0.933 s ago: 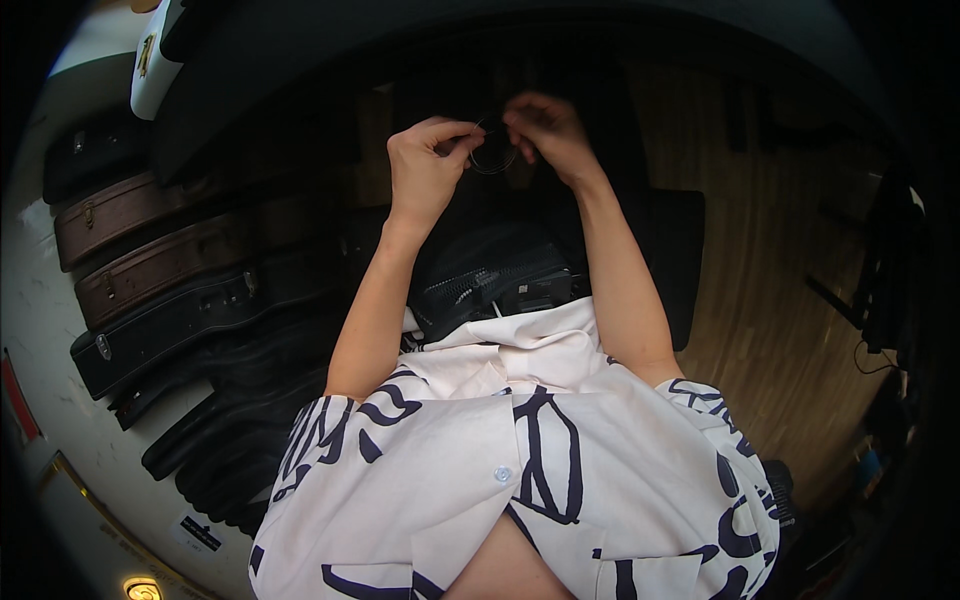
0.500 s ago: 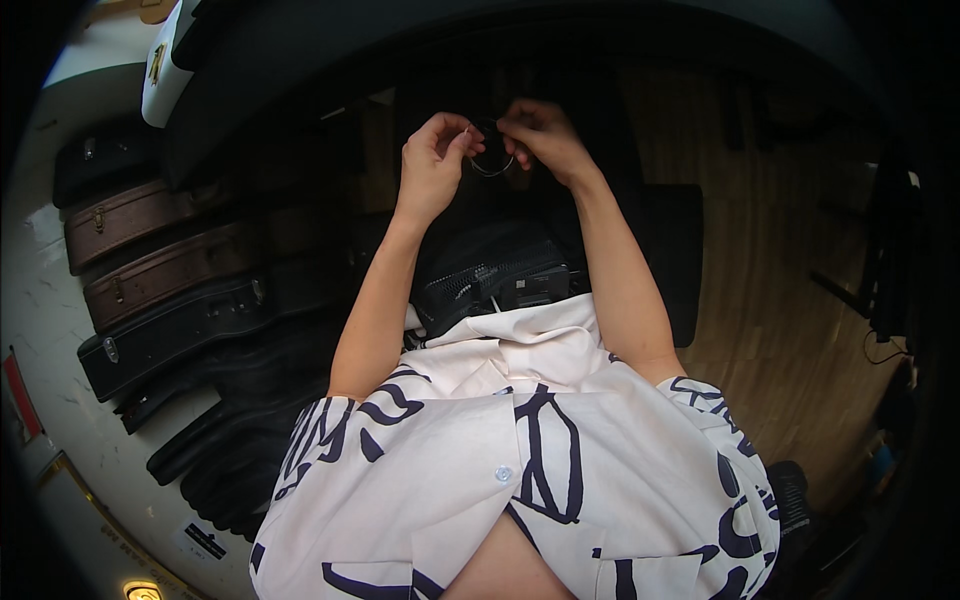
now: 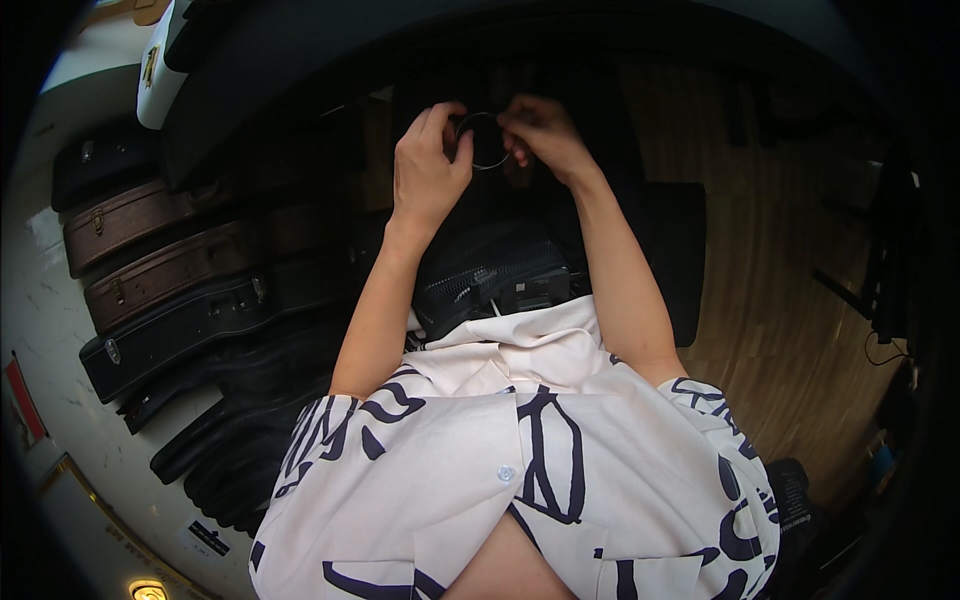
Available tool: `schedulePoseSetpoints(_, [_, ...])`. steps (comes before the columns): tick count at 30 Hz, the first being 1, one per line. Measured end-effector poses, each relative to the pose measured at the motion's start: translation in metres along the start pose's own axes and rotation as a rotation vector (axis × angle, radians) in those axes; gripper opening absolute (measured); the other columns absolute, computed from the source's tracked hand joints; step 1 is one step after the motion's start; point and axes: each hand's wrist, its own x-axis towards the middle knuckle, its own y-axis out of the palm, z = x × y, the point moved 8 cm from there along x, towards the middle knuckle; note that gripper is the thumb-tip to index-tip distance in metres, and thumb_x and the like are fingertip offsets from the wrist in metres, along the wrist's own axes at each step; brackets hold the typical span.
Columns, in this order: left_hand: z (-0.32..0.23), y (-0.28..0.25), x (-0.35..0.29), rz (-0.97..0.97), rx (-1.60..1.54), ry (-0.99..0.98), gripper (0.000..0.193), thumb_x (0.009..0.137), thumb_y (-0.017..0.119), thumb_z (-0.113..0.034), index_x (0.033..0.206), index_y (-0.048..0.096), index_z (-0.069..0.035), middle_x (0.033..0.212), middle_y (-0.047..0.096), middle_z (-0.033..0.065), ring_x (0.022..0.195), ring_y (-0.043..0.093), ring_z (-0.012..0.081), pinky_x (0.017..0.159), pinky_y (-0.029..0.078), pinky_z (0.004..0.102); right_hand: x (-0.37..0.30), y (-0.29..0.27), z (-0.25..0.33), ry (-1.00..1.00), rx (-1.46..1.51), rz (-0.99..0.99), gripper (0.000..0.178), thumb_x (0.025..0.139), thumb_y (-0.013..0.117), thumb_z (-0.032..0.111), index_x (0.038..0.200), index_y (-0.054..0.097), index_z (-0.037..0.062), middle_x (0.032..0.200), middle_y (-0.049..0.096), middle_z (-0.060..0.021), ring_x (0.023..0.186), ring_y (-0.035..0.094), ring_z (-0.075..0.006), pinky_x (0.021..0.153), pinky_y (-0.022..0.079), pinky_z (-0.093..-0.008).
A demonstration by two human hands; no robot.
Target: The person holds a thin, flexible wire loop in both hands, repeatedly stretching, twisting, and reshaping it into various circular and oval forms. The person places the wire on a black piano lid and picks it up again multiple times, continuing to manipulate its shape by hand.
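A thin silvery coiled string [image 3: 489, 167], looped into a ring, hangs upright between my hands above my lap. With thumb and fingertips, my right hand [image 3: 540, 133] pinches the ring's right side. On the other side, my left hand [image 3: 428, 165] has its thumb and fingers apart around the left edge of the ring. Whether its fingertips touch the loop is too dark to make out. Below the hands, close to my lap, lies a black textured item [image 3: 470, 288], with a small dark packet [image 3: 535, 292] beside it.
Several hard instrument cases [image 3: 165, 267], brown and black, stand in a row at the left. Dark soft cases [image 3: 215, 430] lean nearer to me. Wooden floor [image 3: 770, 300] runs along the right. A dark edge [image 3: 480, 30] spans the top, with a white object [image 3: 158, 75] at its left.
My left hand's fingers have opened from a pinch and moved slightly left. More of the ring now shows, and it looks rounder. The right hand stays almost in place.
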Motion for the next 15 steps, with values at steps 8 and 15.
schedulePoseSetpoints(8, [0.006, -0.005, -0.001, -0.095, 0.026, 0.022, 0.017, 0.079, 0.070, -0.002, 0.096, 0.069, -0.002, 0.079, 0.067, 0.0111, 0.059, 0.062, 0.0190, 0.053, 0.047, 0.0298, 0.001, -0.003, 0.002, -0.050, 0.076, -0.031, 0.014, 0.094, 0.063, 0.015, 0.087, 0.060, 0.0040, 0.066, 0.063, -0.0038, 0.054, 0.058, -0.0081, 0.047, 0.047, -0.0225])
schedulePoseSetpoints(15, [0.002, 0.002, 0.002, -0.092, 0.095, 0.096, 0.013, 0.080, 0.070, 0.000, 0.093, 0.070, -0.004, 0.082, 0.068, 0.0108, 0.067, 0.067, 0.0239, 0.056, 0.050, 0.0319, -0.003, 0.003, 0.001, -0.021, 0.058, 0.012, 0.013, 0.094, 0.062, 0.014, 0.088, 0.060, 0.0030, 0.067, 0.063, -0.0052, 0.055, 0.060, -0.0096, 0.049, 0.049, -0.0231])
